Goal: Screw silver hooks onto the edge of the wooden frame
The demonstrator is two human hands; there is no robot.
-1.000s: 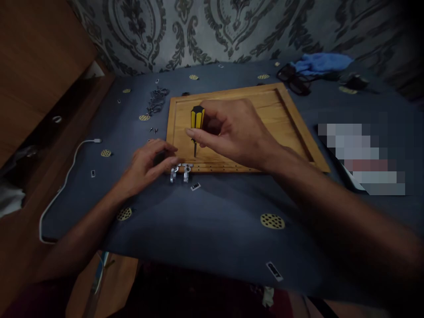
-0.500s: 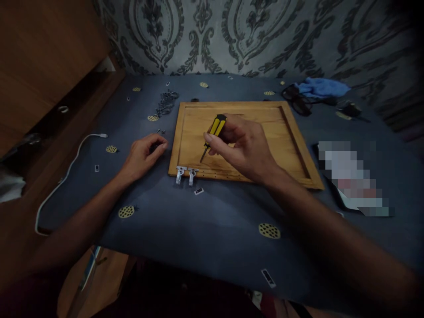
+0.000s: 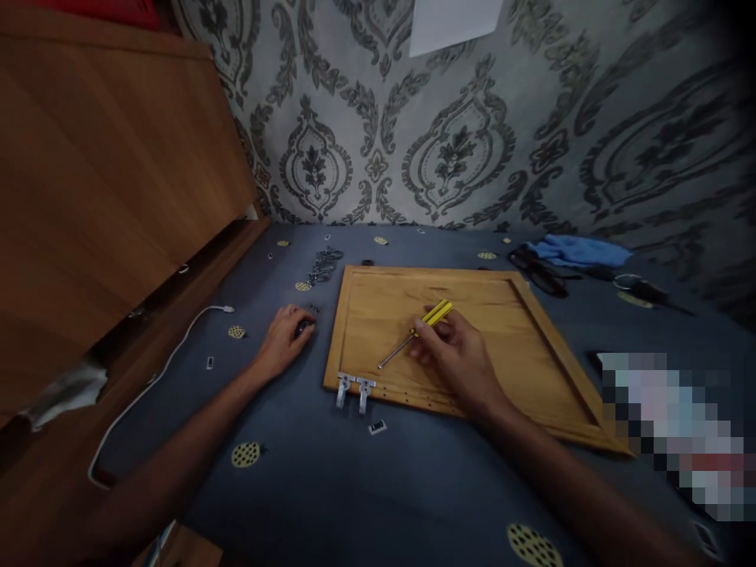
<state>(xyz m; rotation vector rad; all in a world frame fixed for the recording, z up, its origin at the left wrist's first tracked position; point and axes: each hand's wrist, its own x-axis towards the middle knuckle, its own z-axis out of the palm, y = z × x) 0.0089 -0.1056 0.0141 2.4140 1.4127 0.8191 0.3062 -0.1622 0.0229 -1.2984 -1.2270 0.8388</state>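
Observation:
My right hand grips a screwdriver by its yellow and black handle. Its thin metal shaft slants down to the left above the wooden cabinet door, a framed panel lying flat. Two silver hinges sit side by side on the door's near edge at the left, with a row of small dark holes to their right. Left of the door, my left hand rests on the cloth with curled fingers. Something small and dark is between thumb and fingers, too unclear to name. A few small screws lie beside those fingers.
A heap of metal pieces lies behind the left hand. Sunglasses and a blue cloth are at the back right, a blurred-out flat object at the right. A white cable runs along the left, beside a wooden cabinet.
The view has tilted up, showing more wall. My right hand has turned the screwdriver from steep to a flatter slant, still holding it. The left hand stays beside the screws.

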